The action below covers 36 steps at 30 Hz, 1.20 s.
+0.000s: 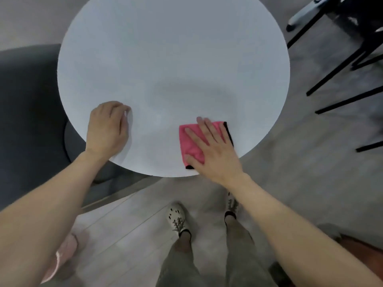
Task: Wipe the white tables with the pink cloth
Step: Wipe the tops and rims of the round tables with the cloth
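The round white table [165,59] bears the pink cloth [191,145] near its front edge, on the right side. The right hand [215,150] lies flat on the cloth, fingers straight and spread, pressing it to the table. The left hand [107,129] rests on the table near its front-left edge, fingers curled, holding nothing. A dark chair [31,100] stands left of the table.
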Each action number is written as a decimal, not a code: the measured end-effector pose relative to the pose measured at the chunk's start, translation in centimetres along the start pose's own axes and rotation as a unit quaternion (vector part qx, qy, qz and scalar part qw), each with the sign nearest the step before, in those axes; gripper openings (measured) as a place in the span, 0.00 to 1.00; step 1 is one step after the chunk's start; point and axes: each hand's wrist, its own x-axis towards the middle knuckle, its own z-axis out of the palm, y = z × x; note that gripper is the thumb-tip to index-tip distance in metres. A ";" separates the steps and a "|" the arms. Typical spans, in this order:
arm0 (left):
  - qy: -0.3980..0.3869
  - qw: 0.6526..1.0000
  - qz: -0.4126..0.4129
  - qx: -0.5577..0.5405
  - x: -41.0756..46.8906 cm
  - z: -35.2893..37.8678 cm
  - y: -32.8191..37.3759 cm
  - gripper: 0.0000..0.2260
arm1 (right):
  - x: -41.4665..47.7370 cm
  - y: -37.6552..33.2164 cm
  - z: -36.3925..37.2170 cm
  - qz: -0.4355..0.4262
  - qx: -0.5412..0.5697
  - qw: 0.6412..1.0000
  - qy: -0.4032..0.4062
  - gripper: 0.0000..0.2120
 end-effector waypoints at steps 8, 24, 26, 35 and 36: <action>0.052 0.999 -0.012 0.000 -0.1 2.0 -1.0 0.12 | 6.7 7.0 -0.9 0.253 -0.037 0.965 0.059 0.38; 0.023 0.999 -0.026 -0.016 -0.1 1.5 -1.0 0.11 | 4.0 -8.1 1.1 -0.024 0.022 0.999 -0.001 0.35; 0.027 0.999 -0.026 -0.028 0.0 1.5 -0.8 0.11 | 2.9 -5.9 0.8 0.013 0.013 1.000 0.003 0.36; 0.035 0.990 -0.011 -0.136 0.1 1.2 -1.4 0.10 | 6.4 -8.7 2.3 0.259 -0.052 0.963 0.049 0.34; 0.028 0.986 0.000 -0.165 -0.1 0.7 -2.1 0.08 | 7.5 -9.6 2.6 0.303 -0.053 0.950 0.058 0.34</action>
